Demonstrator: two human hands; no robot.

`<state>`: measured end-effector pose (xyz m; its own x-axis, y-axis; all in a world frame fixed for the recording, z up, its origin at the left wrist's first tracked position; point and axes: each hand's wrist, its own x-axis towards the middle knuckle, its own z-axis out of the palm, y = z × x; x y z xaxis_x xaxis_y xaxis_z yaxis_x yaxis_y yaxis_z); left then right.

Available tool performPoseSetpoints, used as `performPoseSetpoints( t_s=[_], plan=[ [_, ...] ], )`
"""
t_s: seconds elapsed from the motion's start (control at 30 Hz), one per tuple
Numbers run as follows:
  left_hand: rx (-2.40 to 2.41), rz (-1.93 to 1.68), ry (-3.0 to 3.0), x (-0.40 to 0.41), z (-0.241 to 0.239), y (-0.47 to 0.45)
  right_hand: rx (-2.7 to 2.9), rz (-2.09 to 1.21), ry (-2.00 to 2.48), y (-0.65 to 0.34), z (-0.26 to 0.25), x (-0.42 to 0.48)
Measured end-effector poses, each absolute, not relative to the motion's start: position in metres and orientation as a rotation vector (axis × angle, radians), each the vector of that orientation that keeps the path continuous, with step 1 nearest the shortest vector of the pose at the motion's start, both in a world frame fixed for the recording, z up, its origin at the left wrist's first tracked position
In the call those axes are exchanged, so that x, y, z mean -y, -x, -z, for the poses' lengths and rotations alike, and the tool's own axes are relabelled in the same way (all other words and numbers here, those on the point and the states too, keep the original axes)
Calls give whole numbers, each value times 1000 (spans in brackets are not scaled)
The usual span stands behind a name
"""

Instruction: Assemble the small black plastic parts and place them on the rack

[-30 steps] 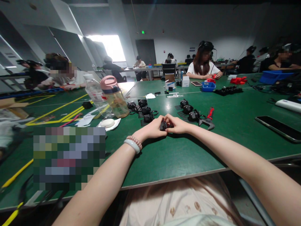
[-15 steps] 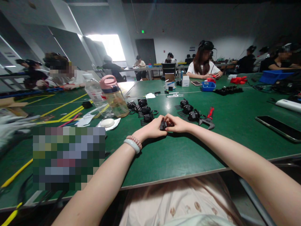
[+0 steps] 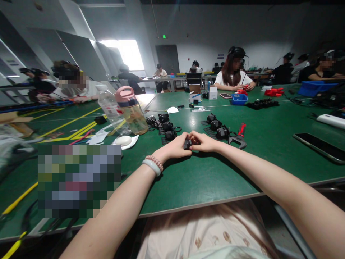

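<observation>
Between both hands, low over the green table (image 3: pixel 210 172), is a small black part (image 3: pixel 187 144), mostly hidden by fingers. My left hand (image 3: pixel 178 145) is closed on its left side, with a bracelet and a pale bangle at the wrist. On the other side my right hand (image 3: pixel 201 141) grips the same part with bent fingers. Just beyond the left hand stands a row of black units (image 3: pixel 167 126) with flat slotted pieces. Another row of similar black units (image 3: pixel 215 125) lies beyond the right hand. An adjustable wrench (image 3: pixel 238 137) with a red and black handle rests to their right.
A drink bottle (image 3: pixel 132 111) with a pink lid and a clear plastic bottle (image 3: pixel 109 104) stand at the left. A phone (image 3: pixel 322 146) lies at the right, beyond it a white bar-shaped object (image 3: pixel 331 120). Across the table a co-worker (image 3: pixel 234 73) handles red parts near a blue bin (image 3: pixel 239 99).
My hands and the black part stay nearly in place. At the far left, a blurred gloved hand of another person has drawn back toward the picture's edge.
</observation>
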<state>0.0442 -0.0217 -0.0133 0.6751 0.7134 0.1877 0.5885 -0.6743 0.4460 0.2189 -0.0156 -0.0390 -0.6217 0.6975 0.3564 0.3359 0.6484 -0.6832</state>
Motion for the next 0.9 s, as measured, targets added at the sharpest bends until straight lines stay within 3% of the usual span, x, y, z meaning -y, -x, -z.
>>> performPoseSetpoints(
  t_s=[0.9],
  plan=[
    [-1060, -483, -2498, 25, 10, -46, 2238, -790, 805, -219, 37, 16]
  ],
)
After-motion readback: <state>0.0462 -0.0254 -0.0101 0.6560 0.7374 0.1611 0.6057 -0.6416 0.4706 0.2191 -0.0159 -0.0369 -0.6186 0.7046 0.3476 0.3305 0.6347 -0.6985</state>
